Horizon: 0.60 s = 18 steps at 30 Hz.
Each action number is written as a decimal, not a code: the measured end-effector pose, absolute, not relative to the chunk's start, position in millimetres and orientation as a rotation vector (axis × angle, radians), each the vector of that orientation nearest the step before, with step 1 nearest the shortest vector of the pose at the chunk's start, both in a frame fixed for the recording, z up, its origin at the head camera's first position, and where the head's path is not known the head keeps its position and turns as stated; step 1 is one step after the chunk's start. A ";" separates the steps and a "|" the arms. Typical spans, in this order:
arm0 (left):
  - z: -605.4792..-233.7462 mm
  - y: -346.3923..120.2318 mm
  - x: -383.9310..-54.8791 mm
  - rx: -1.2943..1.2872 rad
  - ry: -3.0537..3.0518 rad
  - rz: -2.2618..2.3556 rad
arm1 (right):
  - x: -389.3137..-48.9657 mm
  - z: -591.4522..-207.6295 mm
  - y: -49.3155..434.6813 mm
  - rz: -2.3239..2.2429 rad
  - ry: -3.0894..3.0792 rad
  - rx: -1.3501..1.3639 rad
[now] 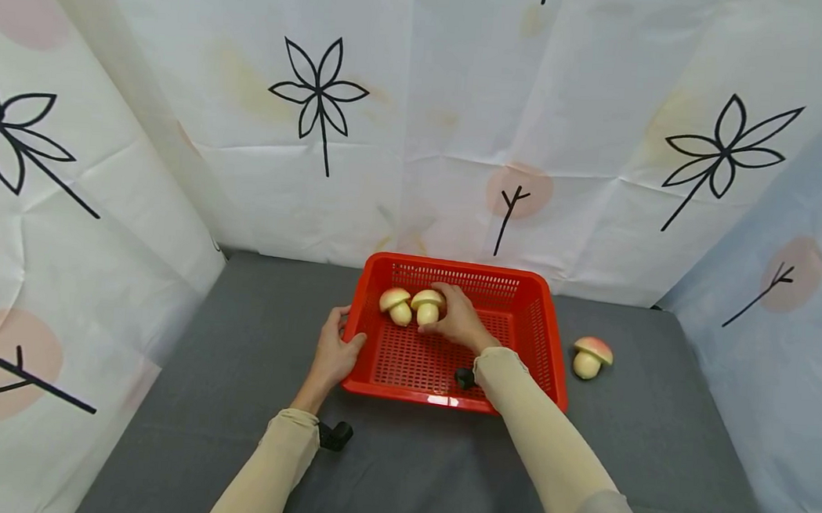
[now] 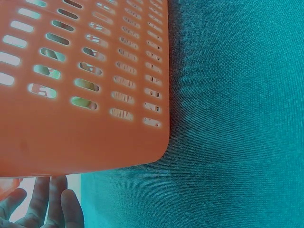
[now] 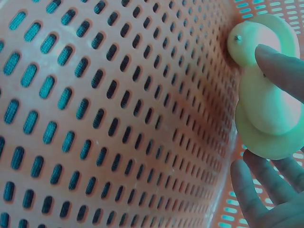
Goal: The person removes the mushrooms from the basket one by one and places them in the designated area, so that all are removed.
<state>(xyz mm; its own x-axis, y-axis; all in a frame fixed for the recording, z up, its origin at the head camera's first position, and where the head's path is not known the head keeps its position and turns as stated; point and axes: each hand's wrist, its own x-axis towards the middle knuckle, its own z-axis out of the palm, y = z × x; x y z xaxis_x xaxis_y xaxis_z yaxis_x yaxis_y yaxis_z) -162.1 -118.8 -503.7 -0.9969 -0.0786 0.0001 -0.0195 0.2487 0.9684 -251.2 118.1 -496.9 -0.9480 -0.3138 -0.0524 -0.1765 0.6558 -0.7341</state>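
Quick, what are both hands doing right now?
Left hand: holding the red basket by its left rim.
Right hand: holding a mushroom inside the basket, the right one of the two there.

Red basket (image 1: 404, 362), dark grey cloth (image 1: 197, 400)

Rows of slots pattern the basket. Inside it, the left mushroom (image 1: 396, 301) has a yellow cap blushed red, the right mushroom (image 1: 428, 301) a yellow cap; both stems are cream. Right of the basket, a third mushroom (image 1: 592, 358) shows an orange-red cap edged yellow. Behind the basket, the white curtain (image 1: 429, 69) bears black line flowers (image 1: 318, 91) and peach discs (image 1: 538, 190).
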 end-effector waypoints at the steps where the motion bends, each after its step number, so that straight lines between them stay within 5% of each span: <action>1: -503.8 -118.9 -161.9 0.096 -2.444 -1.893 | -250.8 -496.2 119.4 -1.178 2.694 -0.399; 18: -503.7 -119.4 -161.3 0.093 -2.446 -1.892 | -234.6 -467.0 142.4 -1.230 2.688 -0.381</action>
